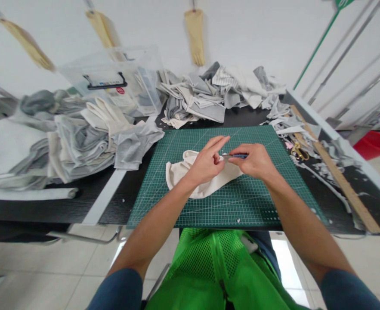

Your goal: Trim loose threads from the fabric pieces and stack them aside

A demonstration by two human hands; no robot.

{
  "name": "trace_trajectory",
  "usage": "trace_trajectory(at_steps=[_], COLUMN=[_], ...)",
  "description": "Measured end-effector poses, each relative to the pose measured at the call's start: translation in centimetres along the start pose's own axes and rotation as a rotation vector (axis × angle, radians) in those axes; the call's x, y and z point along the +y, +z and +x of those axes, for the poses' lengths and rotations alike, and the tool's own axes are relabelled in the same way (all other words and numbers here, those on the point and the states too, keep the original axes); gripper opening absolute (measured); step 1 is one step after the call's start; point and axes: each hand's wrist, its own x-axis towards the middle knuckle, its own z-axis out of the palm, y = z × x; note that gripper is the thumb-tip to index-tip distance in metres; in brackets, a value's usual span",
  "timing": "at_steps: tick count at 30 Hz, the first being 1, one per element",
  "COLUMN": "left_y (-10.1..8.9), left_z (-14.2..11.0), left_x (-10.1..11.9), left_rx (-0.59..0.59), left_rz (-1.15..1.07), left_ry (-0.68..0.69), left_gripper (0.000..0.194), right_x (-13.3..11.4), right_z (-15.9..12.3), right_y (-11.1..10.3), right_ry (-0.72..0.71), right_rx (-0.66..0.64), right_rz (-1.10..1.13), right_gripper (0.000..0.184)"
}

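Note:
A cream piece of cloth (pixel 209 183) lies partly folded on the green cutting mat (pixel 164 206). Over it, my left hand (pixel 206 161) pinches the cloth between thumb and index finger, the other fingers stretched out. My right hand (pixel 254 160) is closed around a small dark-blue-handled tool (pixel 239 155) with a thin metal tip. That tip points left and meets the cloth at my left fingertips. Whether it is a blade or snips is too small to tell.
Grey and cream cloth heaps (pixel 80 137) fill the left side, by a clear plastic box (pixel 138 86). More cloth pieces (pixel 205 92) are piled behind the mat. To the right lie gold-handled scissors (pixel 299 152), scraps and a wooden ruler (pixel 338 176). Yellow gloves (pixel 195 36) hang on the wall.

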Motion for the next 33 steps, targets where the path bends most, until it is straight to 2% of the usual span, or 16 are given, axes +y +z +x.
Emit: trace_trajectory(at_steps=[10,14,20,22,24,28,31,33], left_y=[0.0,-0.1,-0.5,-0.6,-0.8,-1.2,-1.6,-1.7], left_z=[0.0,0.0,0.4,0.6,0.7,0.7,0.7,0.8], left_x=[0.1,0.0,-0.9,-1.3,-1.5,-1.4,-1.2,-1.3], left_rx=[-0.003,0.001,0.052,0.066,0.069,0.052,-0.001,-0.026], left_rz=[0.014,0.025,-0.020,-0.069,-0.124,-0.315,-0.494,-0.551], left_ry=[-0.006,-0.010,-0.031,-0.042,-0.062,-0.161,-0.284,-0.363], left_gripper=[0.077,0.080,0.095,0.098,0.096,0.102,0.107,0.088], right_x=[0.0,0.2,1.6,2.1,2.4,2.0,1.4,1.2], right_z=[0.0,0.1,0.8,0.9,1.0,0.8,0.5,0.4], right_y=[0.0,0.0,-0.4,-0.4,-0.2,0.7,0.6,-0.2], right_ry=[0.004,0.020,0.221,0.284,0.318,0.297,0.190,0.147], right_rx=[0.009,0.027,0.125,0.074,-0.031,-0.222,-0.311,-0.347], right_rz=[0.016,-0.002,0.076,0.110,0.157,0.310,0.450,0.480], right_gripper=[0.010,0.016,0.029,0.032,0.035,0.052,0.036,0.033])
